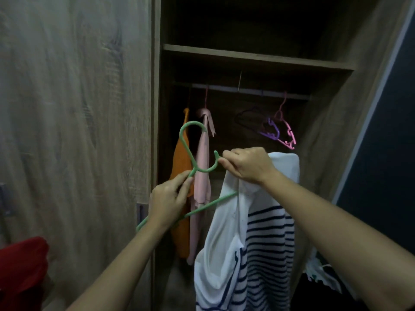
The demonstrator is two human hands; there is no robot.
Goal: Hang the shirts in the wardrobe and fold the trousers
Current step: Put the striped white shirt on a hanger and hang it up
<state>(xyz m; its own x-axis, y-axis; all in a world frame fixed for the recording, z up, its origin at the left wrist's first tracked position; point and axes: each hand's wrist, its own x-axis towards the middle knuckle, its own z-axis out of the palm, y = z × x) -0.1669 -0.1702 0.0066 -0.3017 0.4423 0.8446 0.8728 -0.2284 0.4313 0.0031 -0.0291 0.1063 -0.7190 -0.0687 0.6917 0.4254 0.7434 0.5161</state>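
A green plastic hanger [190,151] is held up in front of the open wardrobe [258,61]. My left hand [168,198] grips the hanger just below its hook. My right hand [247,164] pinches the hanger's other shoulder together with the collar of a white shirt with navy stripes [258,243], which hangs down from it. One arm of the hanger disappears into the shirt. On the rail [247,90] hang an orange garment [182,164] and a pink garment [202,176].
Empty hangers, purple [270,131], pink [289,135] and a dark one [247,117], hang at the rail's right. A shelf sits above the rail. The wooden wardrobe door [78,131] stands at left. Red fabric [20,265] lies at lower left, more clothing [323,274] at lower right.
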